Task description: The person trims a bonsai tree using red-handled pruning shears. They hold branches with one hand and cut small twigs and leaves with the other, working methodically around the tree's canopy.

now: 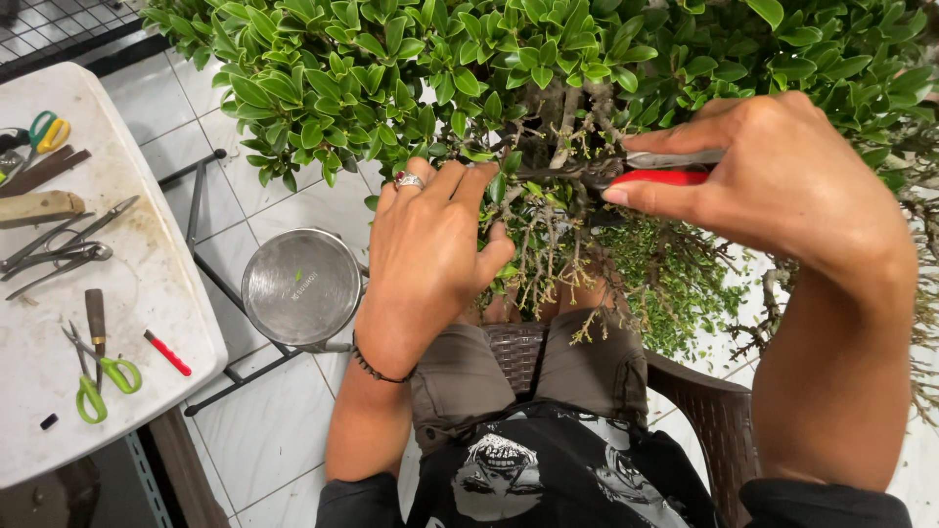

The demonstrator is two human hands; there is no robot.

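White floor tiles (293, 430) lie under a seated person, and a dense bonsai tree with small glossy green leaves (411, 68) fills the upper view above the lap. At its trunk (565, 122), the right hand (782, 186) is closed around red-handled pruning shears (657, 168), blade tips buried among the twigs just left of the trunk. The left hand (430, 259) has its fingers spread and pressed into the foliage, parting leaves beside the blades and gripping nothing that I can make out. A clean cut here likely calls for keeping that hand's fingertips off the blade line and taking one twig at a time. Below the tree, the brown woven chair (714, 411) arm hems in the right elbow. Left of the tree, a round steel bowl (300, 286) rests on a black metal stand (201, 196), and further left a white table (156, 284) carries green-handled scissors (103, 376) and grey metal cutters (59, 249); its edge leaves a strip of free floor.
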